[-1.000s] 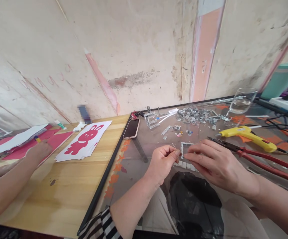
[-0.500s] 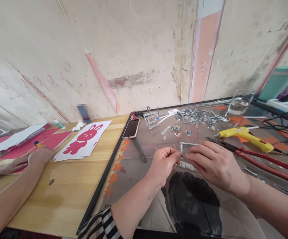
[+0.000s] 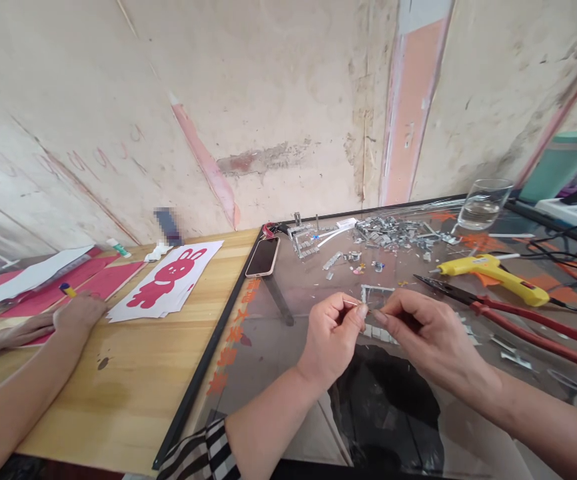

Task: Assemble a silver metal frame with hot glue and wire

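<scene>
My left hand point(image 3: 336, 333) pinches a thin, wire-like piece point(image 3: 352, 303) between thumb and forefinger. Its exact kind is too small to make out. Close beside it, the thumb and fingers of my right hand point(image 3: 423, 333) are pressed together at the piece's other end, where the tips hide what they hold. Under and behind the fingertips lies a small grey rectangular frame point(image 3: 376, 291), partly covered by my hands. A row of flat grey tiles point(image 3: 379, 334) runs along its near side.
Right of my hands lie red-handled pliers point(image 3: 513, 327) and a yellow glue gun point(image 3: 493, 272). Loose grey pieces point(image 3: 393, 233) are heaped behind, near a glass of water point(image 3: 484, 205). A phone point(image 3: 263, 257) lies left. At the wooden table point(image 3: 133, 400), another person's hand point(image 3: 81, 312) holds a pen-like object.
My hands have turned slightly, and the thin piece now lies more level between them. My right fingers have shifted, showing more of the thumb. The other person's hand has barely moved.
</scene>
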{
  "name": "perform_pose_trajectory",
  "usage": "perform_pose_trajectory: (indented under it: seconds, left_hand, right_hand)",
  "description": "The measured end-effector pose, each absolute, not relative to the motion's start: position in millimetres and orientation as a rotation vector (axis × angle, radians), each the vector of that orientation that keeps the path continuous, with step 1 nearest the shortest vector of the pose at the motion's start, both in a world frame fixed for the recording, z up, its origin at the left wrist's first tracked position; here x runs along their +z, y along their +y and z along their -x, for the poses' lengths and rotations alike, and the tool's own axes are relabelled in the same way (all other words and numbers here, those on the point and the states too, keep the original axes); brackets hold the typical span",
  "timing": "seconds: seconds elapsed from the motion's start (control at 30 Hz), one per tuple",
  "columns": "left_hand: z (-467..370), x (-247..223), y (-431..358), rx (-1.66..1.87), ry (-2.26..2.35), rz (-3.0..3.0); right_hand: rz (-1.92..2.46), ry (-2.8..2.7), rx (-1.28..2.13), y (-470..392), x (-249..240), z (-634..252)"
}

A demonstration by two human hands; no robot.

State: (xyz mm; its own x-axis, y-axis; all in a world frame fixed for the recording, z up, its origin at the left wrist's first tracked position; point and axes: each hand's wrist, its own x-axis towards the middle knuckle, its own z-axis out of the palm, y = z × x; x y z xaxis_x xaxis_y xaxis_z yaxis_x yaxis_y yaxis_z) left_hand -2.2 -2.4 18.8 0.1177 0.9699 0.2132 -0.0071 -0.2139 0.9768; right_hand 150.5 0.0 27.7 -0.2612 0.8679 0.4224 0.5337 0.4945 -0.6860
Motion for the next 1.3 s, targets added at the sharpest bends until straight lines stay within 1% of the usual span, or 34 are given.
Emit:
perform_pose_trajectory:
  seconds: [0.13, 0.27, 0.3, 0.4, 0.5, 0.7, 0.83, 0.93, 1.03, 1.17, 1.3]
  left_hand:
    - [7, 25, -2, 1.269, 1.063, -1.539]
    - [11, 23, 6, 1.225, 1.011, -1.464]
    - [12, 22, 8, 1.21, 0.972, -1.409]
    - [12, 19, 12, 1.154, 0.85, -1.225]
    - [11, 17, 11, 1.089, 0.773, -1.134]
    - [11, 17, 10, 0.98, 0.726, -1.091]
    - [12, 17, 10, 0.951, 0.756, -1.12]
    - [12, 18, 9, 0.942, 0.763, -1.151]
    - [12, 20, 7, 0.937, 0.77, -1.187]
    - [12, 21, 7, 0.935, 0.79, -1.233]
    - [12, 20, 9, 0.908, 0.831, -1.26]
  right_hand:
    - [1.227, -1.717, 0.985, 4, 29, -146]
    - [1.121, -1.814, 1.25, 19, 34, -156]
    - [1.113, -1.809, 1.271, 23, 36, -160]
    - [1.109, -1.781, 1.211, 30, 38, -170]
    - [1.079, -1.897, 1.043, 31, 38, -173]
    - [0.836, -2.272, 0.369, 28, 35, -175]
    - [0.718, -2.325, 0.146, 32, 33, -180]
    - [0.703, -2.33, 0.12, 32, 36, -181]
    - [0.695, -2.312, 0.179, 29, 41, -179]
    - [0.732, -2.287, 0.335, 26, 46, -176]
    - [0.894, -2.28, 0.56, 28, 49, -179]
